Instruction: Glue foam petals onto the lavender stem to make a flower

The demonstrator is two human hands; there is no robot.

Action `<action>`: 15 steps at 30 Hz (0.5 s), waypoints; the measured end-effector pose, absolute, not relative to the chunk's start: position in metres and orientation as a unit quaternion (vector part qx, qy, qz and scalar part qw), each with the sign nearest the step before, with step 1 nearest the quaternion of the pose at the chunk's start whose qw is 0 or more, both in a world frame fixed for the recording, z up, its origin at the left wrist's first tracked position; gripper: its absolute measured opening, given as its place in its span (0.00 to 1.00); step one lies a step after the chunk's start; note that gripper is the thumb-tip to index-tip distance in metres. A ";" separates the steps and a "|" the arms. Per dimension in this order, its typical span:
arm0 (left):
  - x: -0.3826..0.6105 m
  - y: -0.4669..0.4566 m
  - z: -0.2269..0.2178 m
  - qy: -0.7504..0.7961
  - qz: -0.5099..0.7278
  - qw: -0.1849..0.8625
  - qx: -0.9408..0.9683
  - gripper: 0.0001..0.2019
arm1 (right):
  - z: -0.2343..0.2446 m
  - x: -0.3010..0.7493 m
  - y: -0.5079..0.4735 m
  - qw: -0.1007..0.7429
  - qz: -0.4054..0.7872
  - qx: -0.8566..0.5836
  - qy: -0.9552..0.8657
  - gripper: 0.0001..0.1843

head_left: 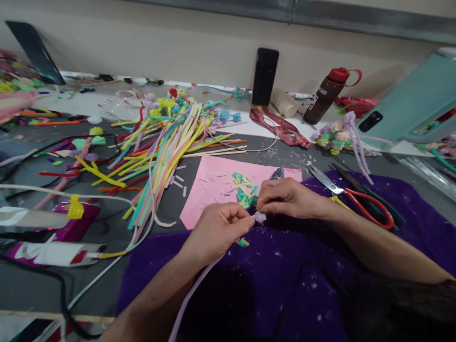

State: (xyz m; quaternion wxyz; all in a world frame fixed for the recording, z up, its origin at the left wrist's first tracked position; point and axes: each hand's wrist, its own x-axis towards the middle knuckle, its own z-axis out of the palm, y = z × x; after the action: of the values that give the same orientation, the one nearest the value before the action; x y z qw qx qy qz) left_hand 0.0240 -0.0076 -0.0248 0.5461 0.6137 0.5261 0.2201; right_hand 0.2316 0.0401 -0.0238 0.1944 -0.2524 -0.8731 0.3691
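My left hand (221,228) is closed in a pinch on a lilac pipe cleaner (194,290), whose long stem trails down toward the lower left. At its tip sits a small fuzzy lilac flower (260,217), just beyond my left fingertips. From the other side, the thumb and fingers of my right hand (288,197) pinch the flower's upper edge; whether a small loose piece is between them is hidden. Below and behind both hands lies a pink sheet (210,183) with short teal, yellow and lilac pipe cleaner cuttings (245,190) scattered over it.
Red-handled scissors (351,192) and dark pliers (359,186) rest on the purple cloth (285,266) at right. Left of the sheet lies a heap of coloured pipe cleaners (178,137). White cables cross near a glue gun (59,251). A phone (265,76) and bottle (325,97) stand behind.
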 end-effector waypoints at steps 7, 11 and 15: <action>0.023 -0.004 -0.016 0.519 0.242 0.592 0.566 0.09 | -0.018 0.234 0.040 0.243 0.385 -0.260 -0.851 0.08; 0.023 -0.002 -0.014 0.528 0.253 0.597 0.548 0.09 | -0.014 0.235 0.040 0.259 0.397 -0.272 -0.837 0.10; 0.021 0.000 -0.015 0.521 0.250 0.628 0.521 0.09 | -0.015 0.237 0.041 0.299 0.436 -0.321 -0.786 0.12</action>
State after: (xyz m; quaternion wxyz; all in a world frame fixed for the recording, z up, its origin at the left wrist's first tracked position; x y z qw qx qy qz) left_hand 0.0212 -0.0004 -0.0149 0.6279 0.5206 0.5215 0.2505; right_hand 0.2367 0.0408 -0.0152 0.2989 -0.3208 -0.7858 0.4363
